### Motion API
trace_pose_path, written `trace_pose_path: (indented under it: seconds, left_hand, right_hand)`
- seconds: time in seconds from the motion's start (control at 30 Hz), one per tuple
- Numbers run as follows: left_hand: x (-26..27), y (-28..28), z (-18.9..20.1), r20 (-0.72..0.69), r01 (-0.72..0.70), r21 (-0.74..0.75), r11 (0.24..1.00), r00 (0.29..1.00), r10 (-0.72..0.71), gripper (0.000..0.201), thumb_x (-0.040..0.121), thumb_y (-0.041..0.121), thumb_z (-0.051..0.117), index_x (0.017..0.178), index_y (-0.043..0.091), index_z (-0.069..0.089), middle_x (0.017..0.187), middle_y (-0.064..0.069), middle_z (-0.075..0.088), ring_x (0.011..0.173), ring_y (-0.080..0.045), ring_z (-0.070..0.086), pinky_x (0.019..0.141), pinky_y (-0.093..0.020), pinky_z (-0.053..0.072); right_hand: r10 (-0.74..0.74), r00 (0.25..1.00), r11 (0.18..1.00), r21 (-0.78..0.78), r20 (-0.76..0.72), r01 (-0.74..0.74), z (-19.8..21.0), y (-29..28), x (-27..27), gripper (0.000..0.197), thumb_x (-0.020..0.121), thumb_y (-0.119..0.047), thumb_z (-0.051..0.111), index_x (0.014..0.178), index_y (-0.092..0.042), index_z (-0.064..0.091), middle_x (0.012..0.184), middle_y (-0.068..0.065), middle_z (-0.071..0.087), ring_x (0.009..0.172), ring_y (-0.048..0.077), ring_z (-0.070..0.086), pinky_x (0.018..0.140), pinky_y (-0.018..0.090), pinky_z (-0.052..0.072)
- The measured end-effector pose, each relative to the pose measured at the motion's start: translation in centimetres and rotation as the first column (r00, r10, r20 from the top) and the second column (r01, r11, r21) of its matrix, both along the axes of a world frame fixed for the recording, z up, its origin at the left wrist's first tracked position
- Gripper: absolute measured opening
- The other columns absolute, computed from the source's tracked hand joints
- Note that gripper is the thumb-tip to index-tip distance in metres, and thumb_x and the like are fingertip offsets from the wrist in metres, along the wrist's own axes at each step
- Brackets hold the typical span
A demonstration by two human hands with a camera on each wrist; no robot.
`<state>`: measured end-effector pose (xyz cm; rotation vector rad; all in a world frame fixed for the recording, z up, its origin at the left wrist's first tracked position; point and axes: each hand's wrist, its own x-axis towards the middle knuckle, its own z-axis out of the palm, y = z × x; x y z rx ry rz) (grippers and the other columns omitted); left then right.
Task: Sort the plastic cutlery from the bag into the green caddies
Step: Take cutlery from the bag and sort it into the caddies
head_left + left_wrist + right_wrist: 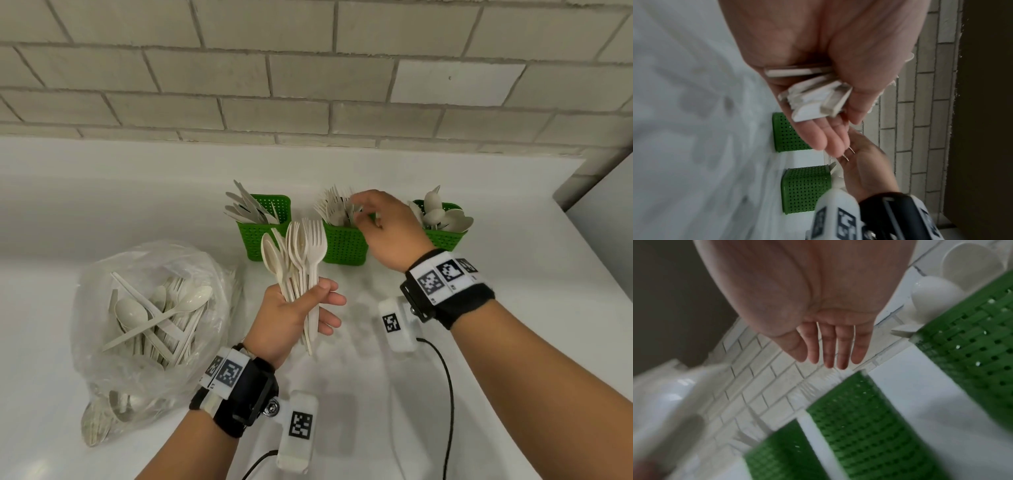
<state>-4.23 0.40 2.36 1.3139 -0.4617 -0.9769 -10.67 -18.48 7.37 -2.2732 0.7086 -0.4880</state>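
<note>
My left hand point(301, 308) grips a bundle of cream plastic forks and spoons point(298, 253) upright above the counter; their handle ends point(812, 100) show under the palm. My right hand point(376, 226) hovers over the middle green caddy point(344, 245), which holds forks, its fingers point(830, 347) straight and empty. The left caddy point(263, 228) holds knives, the right caddy point(445, 233) holds spoons. A clear plastic bag point(147, 322) of mixed cutlery lies at the left.
The three caddies stand in a row near the tiled wall point(308, 78) on a white counter point(102, 192). The counter's right edge point(589, 233) runs close to the spoon caddy. A black cable point(448, 383) trails under my right forearm.
</note>
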Motion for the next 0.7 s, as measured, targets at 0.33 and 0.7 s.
trace_pose_path:
  seconds: [0.33,0.7]
  left_hand:
    - [-1.6,-1.5,0.3,0.104,0.091,-0.031,0.995,0.991,-0.088,0.018,0.090,0.019,0.062,0.092,0.002,0.064,0.071,-0.012,0.066,0.044,-0.023,0.056,0.046,-0.027,0.047]
    - [-2.1,-3.2,-2.5,0.581,-0.030,0.101,0.994,0.813,-0.035,0.019,0.094,0.024,0.056,0.113,0.020,0.055,0.071,0.013,0.058,0.061,-0.008,0.057,0.058,-0.031,0.045]
  right_hand:
    - [0.024,0.988,0.925,0.372,0.154,-0.081,0.3,4.6,-3.2,0.050,0.078,-0.036,0.079,0.121,-0.017,0.059,0.103,-0.001,0.065,0.086,0.011,0.064,0.075,0.025,0.052]
    - [0.090,0.967,0.993,-0.098,0.239,-0.068,1.4,6.0,-4.6,0.022,0.075,-0.033,0.080,0.077,-0.015,0.068,0.071,-0.004,0.058,0.062,0.006,0.049,0.061,0.022,0.044]
